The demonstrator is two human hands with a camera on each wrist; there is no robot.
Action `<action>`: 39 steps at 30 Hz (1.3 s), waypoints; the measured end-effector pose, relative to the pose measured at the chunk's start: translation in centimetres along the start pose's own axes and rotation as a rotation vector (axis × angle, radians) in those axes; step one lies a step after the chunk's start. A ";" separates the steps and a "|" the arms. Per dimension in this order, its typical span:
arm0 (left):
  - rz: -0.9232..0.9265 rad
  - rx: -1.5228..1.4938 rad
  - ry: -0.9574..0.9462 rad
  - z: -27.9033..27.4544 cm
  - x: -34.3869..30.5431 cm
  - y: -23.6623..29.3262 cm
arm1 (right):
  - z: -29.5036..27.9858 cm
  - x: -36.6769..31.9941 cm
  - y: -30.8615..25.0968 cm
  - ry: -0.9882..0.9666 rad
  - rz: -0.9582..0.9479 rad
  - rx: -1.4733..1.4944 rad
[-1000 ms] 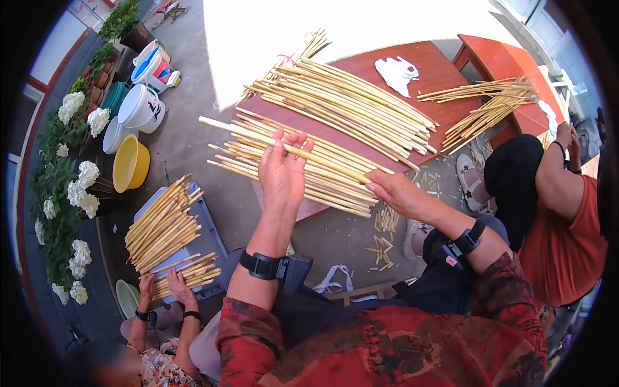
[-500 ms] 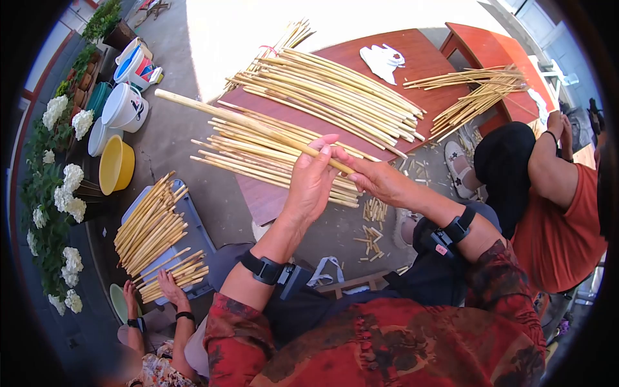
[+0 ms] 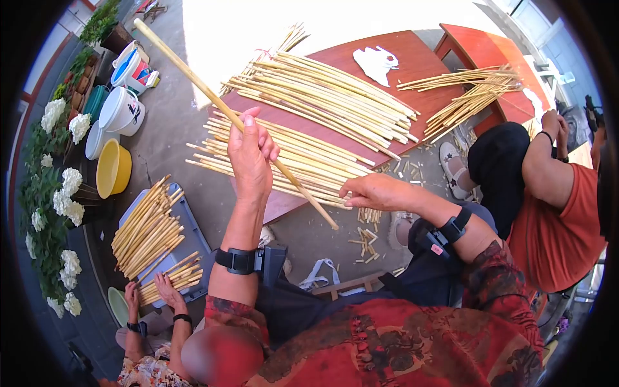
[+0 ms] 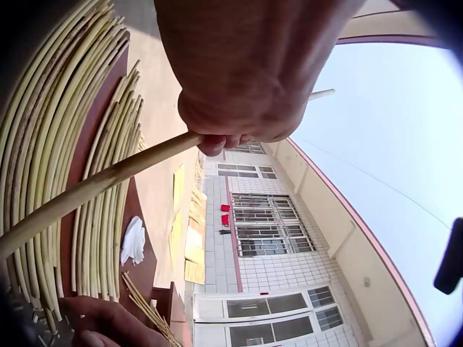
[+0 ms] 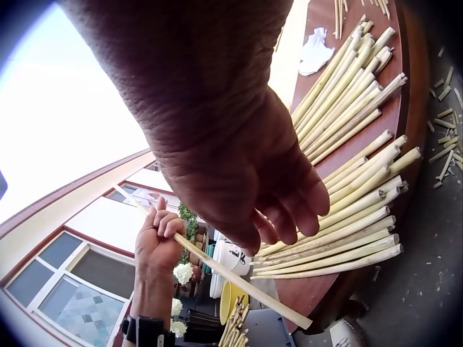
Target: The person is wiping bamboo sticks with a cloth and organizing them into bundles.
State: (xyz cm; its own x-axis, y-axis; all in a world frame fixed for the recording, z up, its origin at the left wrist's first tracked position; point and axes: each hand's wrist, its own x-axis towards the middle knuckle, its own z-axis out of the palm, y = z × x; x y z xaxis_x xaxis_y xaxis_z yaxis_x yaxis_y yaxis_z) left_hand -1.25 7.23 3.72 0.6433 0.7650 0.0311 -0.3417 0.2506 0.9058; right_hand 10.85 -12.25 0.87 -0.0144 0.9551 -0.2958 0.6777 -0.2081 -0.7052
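In the head view my left hand (image 3: pixel 251 155) grips one long pale stick (image 3: pixel 187 71) past its middle. The stick slants, its far end up at the left and its lower end (image 5: pixel 293 314) pointing down toward me. My right hand (image 3: pixel 380 191) is off the stick, fingers loosely bent, with nothing in them. It hovers by the cut ends of the nearer pile of sticks (image 3: pixel 303 151) on the reddish table. In the right wrist view the fingers (image 5: pixel 311 195) overlap that pile. A second, larger pile of sticks (image 3: pixel 335 100) lies beyond it.
A white cloth (image 3: pixel 376 64) lies on the table (image 3: pixel 412 48). Short cut pieces (image 3: pixel 365 245) litter the ground. At left, another person's hands (image 3: pixel 169 290) touch sticks on a blue-grey tray (image 3: pixel 196 238). Buckets (image 3: pixel 119 109) and a yellow basin (image 3: pixel 114 169) stand beyond. Someone in orange (image 3: pixel 554 232) sits at right.
Earlier both hands were on the stick, the right at its near end. The right hand has let go; the left has moved left with the stick, tilting it more steeply.
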 end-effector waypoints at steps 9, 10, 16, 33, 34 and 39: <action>0.332 1.317 -0.382 -0.6 -1.7 -0.8 | -1.2 -0.6 -1.3 0.467 -0.230 -0.156; 0.331 1.318 -0.380 -1.0 -1.7 -1.2 | -1.5 -0.9 -1.2 0.590 -0.272 -0.230; 0.454 1.542 -0.538 -2.4 -1.9 -1.8 | -3.2 -0.7 0.2 0.806 -0.384 -0.577; 0.331 1.994 0.245 -14.6 0.8 4.1 | -7.7 -5.3 4.7 0.583 0.153 -0.324; 0.335 1.724 0.394 -16.0 1.2 4.1 | -8.1 -5.2 5.0 0.585 0.154 -0.325; -0.061 0.261 0.225 -9.8 0.8 3.2 | -6.0 -2.3 4.4 0.659 0.101 0.058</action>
State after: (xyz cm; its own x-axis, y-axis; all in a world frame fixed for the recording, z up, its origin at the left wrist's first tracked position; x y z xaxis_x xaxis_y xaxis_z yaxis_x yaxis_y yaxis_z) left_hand -8.56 14.50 2.52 0.4803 0.8720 -0.0941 -0.1014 0.1618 0.9816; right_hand 18.25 -14.10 2.35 0.5115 0.8554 0.0810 0.6116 -0.2962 -0.7336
